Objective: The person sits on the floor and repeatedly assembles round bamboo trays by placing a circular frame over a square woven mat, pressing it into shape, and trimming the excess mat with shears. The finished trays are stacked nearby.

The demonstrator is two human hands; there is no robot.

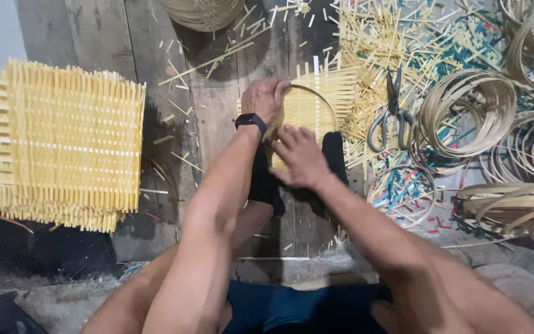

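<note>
While your left hand (pixel 266 99) curled over the top edge of the woven mat (pixel 309 108) and its bamboo hoop (pixel 330 102), your right hand (pixel 300 156) pressed flat, fingers spread, on the mat's lower part, on the plank floor (pixel 156 74). The hoop could have sprung loose if either hand's pressure had eased. Scissors (pixel 389 111) lay just right; no container held anything visible.

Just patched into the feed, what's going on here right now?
A person seated on a plank floor is working a small woven bamboo mat fitted with a thin hoop. The left hand grips the hoop's upper left edge, while the right hand presses on the mat's lower part. A stack of finished mats lies to the left; scissors and coiled strips lie among offcuts to the right.
</note>
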